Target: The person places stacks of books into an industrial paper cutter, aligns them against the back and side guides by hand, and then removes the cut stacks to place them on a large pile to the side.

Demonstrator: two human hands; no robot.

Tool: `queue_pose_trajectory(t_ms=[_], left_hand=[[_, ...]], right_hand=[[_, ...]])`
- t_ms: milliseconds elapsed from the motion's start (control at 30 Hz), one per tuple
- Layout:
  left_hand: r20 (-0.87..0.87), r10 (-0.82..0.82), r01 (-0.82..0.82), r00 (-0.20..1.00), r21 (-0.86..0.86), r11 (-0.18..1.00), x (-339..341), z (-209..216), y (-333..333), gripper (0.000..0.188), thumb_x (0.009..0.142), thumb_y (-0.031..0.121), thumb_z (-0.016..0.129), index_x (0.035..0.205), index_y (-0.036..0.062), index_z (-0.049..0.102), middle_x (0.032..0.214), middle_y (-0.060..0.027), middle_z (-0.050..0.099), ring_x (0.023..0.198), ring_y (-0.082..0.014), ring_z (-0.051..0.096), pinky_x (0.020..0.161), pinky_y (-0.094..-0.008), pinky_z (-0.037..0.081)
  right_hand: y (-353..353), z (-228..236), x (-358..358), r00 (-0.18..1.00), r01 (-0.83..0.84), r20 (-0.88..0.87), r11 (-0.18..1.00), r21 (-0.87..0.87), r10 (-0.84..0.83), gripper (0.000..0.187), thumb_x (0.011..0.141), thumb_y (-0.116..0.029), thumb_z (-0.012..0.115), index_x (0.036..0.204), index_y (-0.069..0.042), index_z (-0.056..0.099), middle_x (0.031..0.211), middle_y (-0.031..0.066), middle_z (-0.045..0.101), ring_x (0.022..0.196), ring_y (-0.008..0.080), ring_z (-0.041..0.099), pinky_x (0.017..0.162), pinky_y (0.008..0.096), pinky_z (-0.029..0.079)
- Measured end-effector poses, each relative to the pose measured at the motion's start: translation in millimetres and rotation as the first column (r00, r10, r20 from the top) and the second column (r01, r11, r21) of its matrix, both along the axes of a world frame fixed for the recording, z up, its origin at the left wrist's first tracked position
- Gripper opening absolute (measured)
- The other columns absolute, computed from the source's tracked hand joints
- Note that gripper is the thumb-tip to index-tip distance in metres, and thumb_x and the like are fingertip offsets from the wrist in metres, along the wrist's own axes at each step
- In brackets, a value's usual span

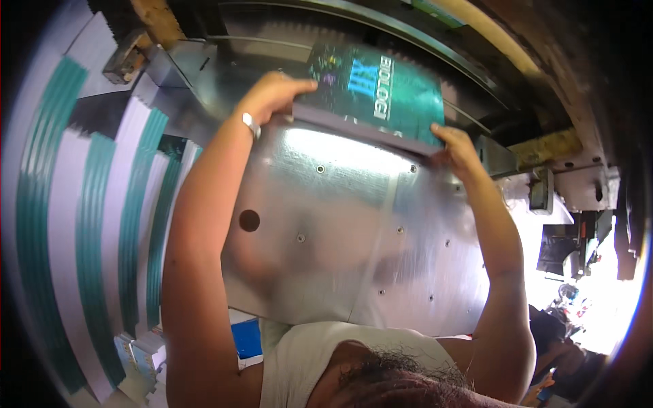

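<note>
A thick book [413, 88] with a dark teal-green cover, or a small stack of such books, is at the far side of a shiny metal table [340, 204]. Its near side shows as a dark band. My left hand [272, 94] grips its left edge, with the thumb on the cover. At the near right corner my right hand [459, 146] holds it the same way, thumb on top and fingers underneath, partly hidden. Both arms are stretched forward. Whether the book rests on the metal or is slightly lifted, I cannot tell.
Tall stacks with white and green layers [95, 204] stand at the left. Metal side guides [173, 71] and a machine frame [544, 149] surround the far end of the table. A round dark hole [249, 220] and several bolts mark its surface. A blue item [246, 338] lies near my body.
</note>
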State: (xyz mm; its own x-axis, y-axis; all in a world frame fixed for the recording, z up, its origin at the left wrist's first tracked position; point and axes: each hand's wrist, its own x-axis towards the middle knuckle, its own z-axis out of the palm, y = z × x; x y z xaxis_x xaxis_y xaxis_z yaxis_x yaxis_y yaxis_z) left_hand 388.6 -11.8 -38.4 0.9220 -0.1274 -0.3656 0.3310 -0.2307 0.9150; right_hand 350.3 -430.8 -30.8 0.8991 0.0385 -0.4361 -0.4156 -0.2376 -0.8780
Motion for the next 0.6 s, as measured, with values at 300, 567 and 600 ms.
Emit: queue_pose_trajectory(t_ms=[300,567,600], left_hand=[[0.163,0.158,-0.141,0.974,-0.115,0.983,178.2,-18.6,-11.7,0.019,0.092,0.013,0.073,0.105,-0.002,0.075,0.095,-0.0108,0.076,0.076,-0.022,0.073,0.065,-0.0353,0.06],[0.124,0.261,-0.215,0.957,-0.296,0.93,192.9,-25.0,-4.3,0.039,0.093,0.018,0.074,0.121,-0.0065,0.062,0.1,-0.0158,0.072,0.082,-0.03,0.073,0.066,-0.0431,0.06],[0.253,0.675,-0.402,0.694,-0.641,0.654,178.4,-32.0,-23.5,0.049,0.091,0.021,0.075,0.125,-0.0105,0.058,0.111,-0.0213,0.069,0.097,-0.0357,0.07,0.079,-0.0446,0.058]], right_hand=[[14.5,-16.6,175.5,0.975,0.185,0.117,0.982,0.038,-0.189,0.036,0.098,-0.026,0.07,0.124,-0.001,0.067,0.108,0.013,0.071,0.095,0.021,0.072,0.079,0.0354,0.064],[-0.3,-35.2,211.8,0.968,0.189,0.132,0.967,0.173,-0.213,0.028,0.106,-0.021,0.054,0.123,-0.012,0.073,0.111,0.0084,0.07,0.092,0.0197,0.071,0.083,0.0351,0.063],[11.9,-37.8,216.7,0.973,0.179,0.113,0.969,0.172,-0.2,0.027,0.105,-0.023,0.056,0.123,-0.013,0.073,0.112,0.0076,0.07,0.093,0.0189,0.07,0.084,0.0345,0.062]])
